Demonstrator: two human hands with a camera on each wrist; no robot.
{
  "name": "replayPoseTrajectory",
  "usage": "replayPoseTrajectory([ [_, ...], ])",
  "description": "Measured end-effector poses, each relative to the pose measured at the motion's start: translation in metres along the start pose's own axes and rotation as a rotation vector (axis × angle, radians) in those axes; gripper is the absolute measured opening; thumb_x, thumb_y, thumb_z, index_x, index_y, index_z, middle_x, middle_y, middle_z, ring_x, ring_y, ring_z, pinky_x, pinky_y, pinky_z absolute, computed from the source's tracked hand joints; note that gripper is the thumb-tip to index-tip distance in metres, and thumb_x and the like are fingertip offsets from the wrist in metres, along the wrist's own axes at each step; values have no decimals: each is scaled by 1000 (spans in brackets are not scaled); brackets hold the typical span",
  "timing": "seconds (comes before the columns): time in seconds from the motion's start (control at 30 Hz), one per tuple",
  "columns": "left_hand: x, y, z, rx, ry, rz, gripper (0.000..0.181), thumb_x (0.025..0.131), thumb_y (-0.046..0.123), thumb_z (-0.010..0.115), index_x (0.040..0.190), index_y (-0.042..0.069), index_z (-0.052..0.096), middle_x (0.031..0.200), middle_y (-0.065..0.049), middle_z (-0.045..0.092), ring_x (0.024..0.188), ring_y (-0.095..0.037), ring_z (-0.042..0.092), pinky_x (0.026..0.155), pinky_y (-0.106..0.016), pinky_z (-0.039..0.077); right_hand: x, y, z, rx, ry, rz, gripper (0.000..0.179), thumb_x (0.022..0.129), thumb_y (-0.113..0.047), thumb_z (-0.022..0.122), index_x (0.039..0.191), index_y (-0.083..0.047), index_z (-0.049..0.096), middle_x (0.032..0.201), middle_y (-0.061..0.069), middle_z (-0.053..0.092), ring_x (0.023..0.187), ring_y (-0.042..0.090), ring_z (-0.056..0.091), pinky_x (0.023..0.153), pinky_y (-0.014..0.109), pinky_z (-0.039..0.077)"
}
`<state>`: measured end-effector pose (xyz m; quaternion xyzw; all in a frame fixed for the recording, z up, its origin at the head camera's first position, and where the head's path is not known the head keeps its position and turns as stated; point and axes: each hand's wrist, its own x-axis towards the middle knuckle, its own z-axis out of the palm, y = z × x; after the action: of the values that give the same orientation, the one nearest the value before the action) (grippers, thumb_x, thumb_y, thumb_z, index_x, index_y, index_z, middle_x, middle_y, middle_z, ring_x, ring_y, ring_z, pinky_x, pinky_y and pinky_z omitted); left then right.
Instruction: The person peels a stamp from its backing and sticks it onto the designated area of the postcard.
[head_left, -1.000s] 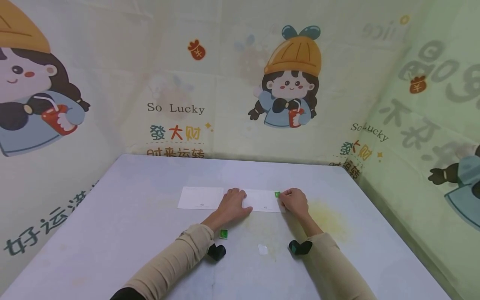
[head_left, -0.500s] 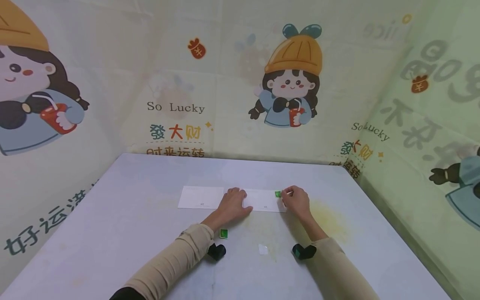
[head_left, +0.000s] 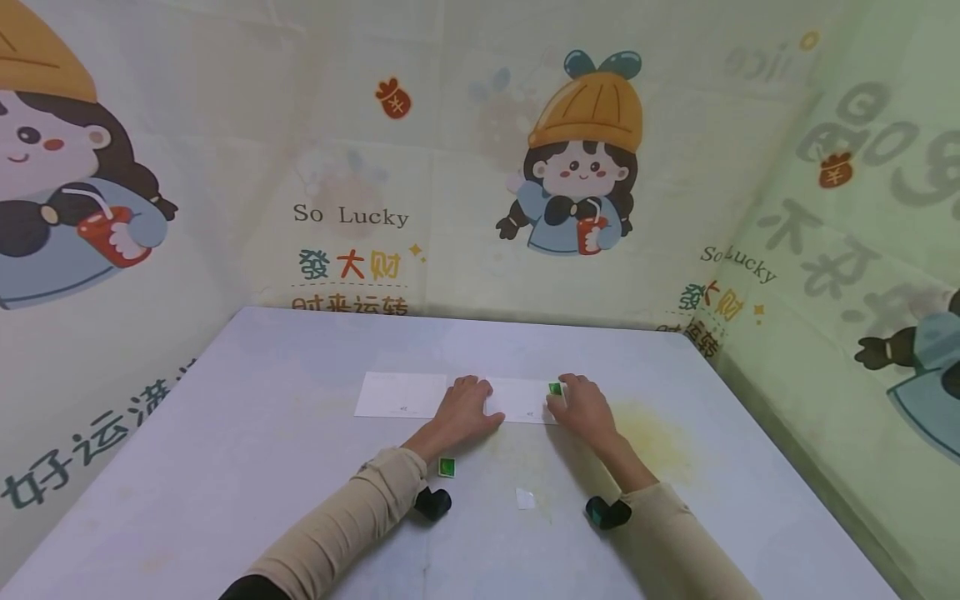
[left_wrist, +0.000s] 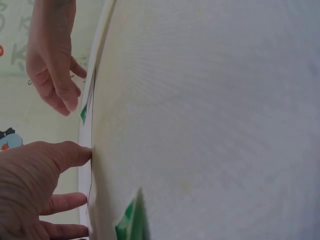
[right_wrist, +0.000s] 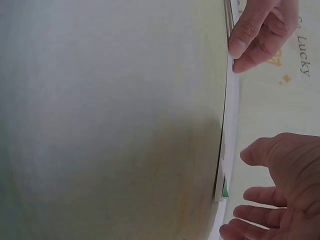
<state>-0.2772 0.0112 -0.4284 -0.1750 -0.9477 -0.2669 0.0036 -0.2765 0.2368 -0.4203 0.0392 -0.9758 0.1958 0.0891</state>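
Observation:
Two white envelopes lie side by side on the table, the left envelope (head_left: 401, 395) and the right envelope (head_left: 517, 402), each with small print near its lower edge. A green stamp (head_left: 555, 389) with a pale border sits at the right envelope's top right corner. My left hand (head_left: 467, 406) rests where the two envelopes meet, thumb and fingertips at the right envelope's left part. My right hand (head_left: 585, 408) hovers by the stamp with fingers spread and nothing held; in the right wrist view its fingers (right_wrist: 260, 215) are loosely bent beside the envelope's edge.
A second green stamp (head_left: 447, 467) lies on the table near my left wrist. A small whitish scrap (head_left: 526, 499) lies between my forearms. Black wrist cameras sit under both wrists. A printed cloth (head_left: 465, 167) hangs behind the table (head_left: 300, 500).
My right hand was pinching at the stamp's right side, drew slightly right, then came back left with its fingers spread over the envelope's right end. My left hand has stayed in place.

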Motion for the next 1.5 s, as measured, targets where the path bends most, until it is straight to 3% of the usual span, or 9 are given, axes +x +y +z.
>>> replayPoseTrajectory([
  [0.23, 1, -1, 1, 7, -11, -11, 48, 93, 34, 73, 128, 2, 64, 131, -17, 61, 128, -33, 51, 112, -49, 40, -2, -6, 1, -97, -122, -59, 62, 99, -31, 67, 145, 7, 50, 152, 30, 45, 141, 49, 41, 112, 62, 37],
  [0.4, 0, -1, 1, 2, -4, -7, 47, 93, 33, 74, 126, 2, 64, 129, -17, 62, 126, -33, 52, 111, -49, 41, -2, -5, 1, -136, -182, -92, 67, 101, -35, 63, 149, 8, 44, 158, 29, 37, 146, 48, 33, 113, 65, 33],
  [0.6, -1, -1, 0, 4, -1, -2, 48, 94, 34, 73, 128, 2, 64, 132, -17, 61, 129, -33, 52, 113, -49, 41, -2, -2, 3, -184, -207, -146, 66, 103, -36, 59, 149, 8, 43, 158, 28, 37, 147, 47, 33, 113, 65, 34],
  [0.93, 1, -3, 1, 7, 9, 18, 48, 94, 34, 72, 127, 0, 64, 127, -17, 63, 130, -35, 52, 112, -49, 41, -3, -4, 6, -206, -282, -102, 67, 106, -38, 52, 154, 6, 37, 162, 25, 31, 152, 44, 25, 116, 67, 26],
  [1.13, 2, -4, 1, 3, 7, 18, 48, 93, 34, 73, 127, 0, 64, 126, -17, 63, 127, -34, 53, 111, -49, 42, -1, -4, 6, -214, -293, -116, 68, 107, -39, 50, 154, 7, 35, 162, 26, 31, 151, 45, 26, 117, 65, 26],
  [1.5, 1, -1, 0, 31, -13, 9, 48, 95, 34, 72, 128, 1, 63, 124, -17, 63, 129, -35, 52, 111, -50, 41, -1, 5, 8, -143, -294, -148, 67, 108, -37, 47, 154, 9, 33, 163, 28, 28, 152, 46, 22, 117, 68, 23],
])
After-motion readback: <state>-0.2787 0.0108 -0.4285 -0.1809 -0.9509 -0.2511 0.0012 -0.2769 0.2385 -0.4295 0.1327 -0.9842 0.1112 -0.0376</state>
